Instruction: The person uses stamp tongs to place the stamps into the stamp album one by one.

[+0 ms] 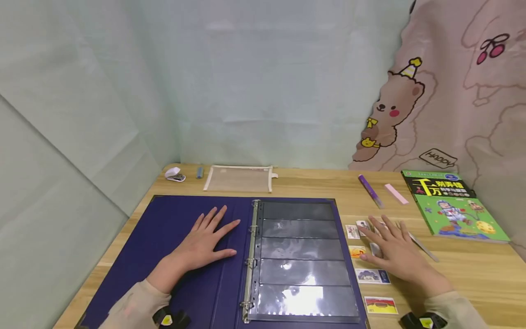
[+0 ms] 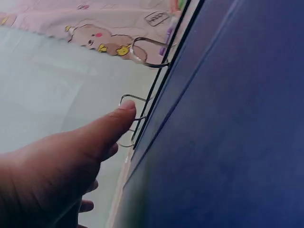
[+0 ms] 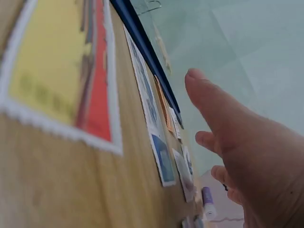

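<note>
Two entries: your left hand [image 1: 201, 244], spread, navy ring binder [image 1: 164, 230] beneath; your right hand [image 1: 395, 252], spread, loose postage stamps [image 1: 356, 252] beneath, which a sideways sweep could scatter.

Pale beige sleeves [image 1: 135, 305] are worn with black wrist bands [image 1: 181, 319], each bearing a small yellow patch [image 1: 166, 321].

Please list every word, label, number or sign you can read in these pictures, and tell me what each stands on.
"HAPPY": on the pink bear-print curtain.
"千万" and "别弄错": on the green-covered book; its smaller print is too small to read surely.
Too small or blurred to read: the print on the stamps and the small marks on the zip pouch.
</note>
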`<action>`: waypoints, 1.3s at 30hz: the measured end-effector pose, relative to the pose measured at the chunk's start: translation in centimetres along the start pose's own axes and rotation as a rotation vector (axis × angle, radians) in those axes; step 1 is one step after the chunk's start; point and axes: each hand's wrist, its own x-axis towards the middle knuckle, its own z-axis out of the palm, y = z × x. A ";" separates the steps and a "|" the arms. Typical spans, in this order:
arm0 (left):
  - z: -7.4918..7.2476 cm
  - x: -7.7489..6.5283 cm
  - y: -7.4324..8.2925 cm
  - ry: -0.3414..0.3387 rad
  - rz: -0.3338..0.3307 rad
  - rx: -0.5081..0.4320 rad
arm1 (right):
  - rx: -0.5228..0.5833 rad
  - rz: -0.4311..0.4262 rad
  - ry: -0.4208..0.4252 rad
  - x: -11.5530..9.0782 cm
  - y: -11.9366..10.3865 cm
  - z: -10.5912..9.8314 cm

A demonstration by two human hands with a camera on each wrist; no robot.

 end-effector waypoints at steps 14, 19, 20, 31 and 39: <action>-2.3 1.2 2.3 -0.030 0.098 0.022 | 0.087 -0.010 0.007 -0.1 -0.7 -1.2; -2.7 2.3 3.2 -0.040 0.126 -0.003 | 0.126 0.004 0.014 -0.1 -1.0 -2.1; -2.8 2.6 3.4 -0.036 0.134 -0.005 | 0.137 0.006 0.020 -0.1 -1.0 -2.3; -2.2 5.7 4.7 -0.023 0.237 -0.041 | 0.227 0.061 0.087 -0.7 0.5 -3.5; -1.6 7.1 5.0 -0.041 0.278 -0.090 | 0.245 0.092 0.149 -0.8 1.8 -4.0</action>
